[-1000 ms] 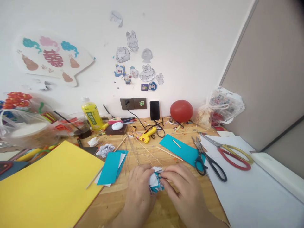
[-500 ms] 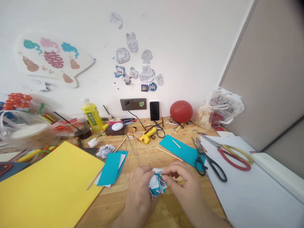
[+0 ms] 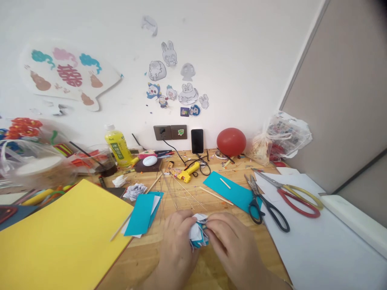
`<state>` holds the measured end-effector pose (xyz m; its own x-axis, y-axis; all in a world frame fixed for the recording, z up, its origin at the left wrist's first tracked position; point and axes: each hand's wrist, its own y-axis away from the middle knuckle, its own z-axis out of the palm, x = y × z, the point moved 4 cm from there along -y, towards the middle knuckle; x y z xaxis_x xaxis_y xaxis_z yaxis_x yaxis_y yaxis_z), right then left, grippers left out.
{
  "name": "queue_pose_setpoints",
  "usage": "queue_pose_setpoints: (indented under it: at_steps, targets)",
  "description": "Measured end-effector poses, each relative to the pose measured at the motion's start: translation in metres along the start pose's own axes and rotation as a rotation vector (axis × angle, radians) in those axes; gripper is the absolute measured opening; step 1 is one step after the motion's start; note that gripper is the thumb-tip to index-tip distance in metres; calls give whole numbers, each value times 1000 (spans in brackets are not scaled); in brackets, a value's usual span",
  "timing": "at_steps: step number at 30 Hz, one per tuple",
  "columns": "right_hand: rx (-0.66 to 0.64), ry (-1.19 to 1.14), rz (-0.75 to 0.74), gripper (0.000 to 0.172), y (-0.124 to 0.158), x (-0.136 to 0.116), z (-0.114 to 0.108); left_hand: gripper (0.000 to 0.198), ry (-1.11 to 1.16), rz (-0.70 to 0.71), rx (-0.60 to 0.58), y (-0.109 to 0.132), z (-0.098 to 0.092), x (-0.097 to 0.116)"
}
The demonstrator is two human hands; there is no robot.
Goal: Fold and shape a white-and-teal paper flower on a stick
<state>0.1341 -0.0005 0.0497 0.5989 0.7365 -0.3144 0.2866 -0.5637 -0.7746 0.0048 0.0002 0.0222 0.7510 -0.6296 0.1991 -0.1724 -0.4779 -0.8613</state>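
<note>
A small ruffled bundle of white and blue paper (image 3: 198,235) is between my hands, low in the middle of the view. My left hand (image 3: 178,241) is wrapped round its left side. At its right edge my right hand (image 3: 231,241) pinches with thumb and forefinger; what lies between the fingertips is mostly hidden. Left of my hands lie stacked blue strips (image 3: 139,215) with white paper, and a crumpled white paper flower (image 3: 135,191). A blue sheet (image 3: 228,191) with a short stick on it lies beyond my right hand.
Black-handled scissors (image 3: 267,205) and red-and-yellow-handled scissors (image 3: 299,199) lie at the right. A yellow sheet (image 3: 63,237) covers the left front. Behind are a yellow glue gun (image 3: 189,173), a phone (image 3: 197,141), a red balloon (image 3: 231,141) and a bottle (image 3: 117,147).
My right hand has shifted slightly left and turned over the paper bundle, its fingers now closer together. My left hand keeps its hold with little movement.
</note>
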Motion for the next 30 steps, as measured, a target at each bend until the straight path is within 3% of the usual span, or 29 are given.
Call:
queue_pose_setpoints:
  at_steps: [13, 17, 19, 22, 25, 28, 30]
  targets:
    - [26, 133, -32, 27, -2, -2, 3, 26, -10, 13, -4, -1, -2, 2]
    - [-15, 12, 68, 26, 1, 2, 6, 32, 67, -39, -49, 2, 1, 0]
    - [-37, -138, 202, 21, 2, 10, 5, 33, 161, -146, -115, 4, 4, -2]
    - [36, -301, 457, 13, 2, 27, 0, 33, 392, -450, -273, 9, 16, -10]
    - [61, -403, 642, 17, 0, 41, -4, 34, 637, -721, -364, 13, 28, -15]
    - [15, -471, 671, 17, -4, 48, -3, 36, 801, -830, -389, 13, 34, -18]
    - [-33, -467, 586, 14, -6, 47, -3, 39, 855, -844, -409, 12, 37, -19]
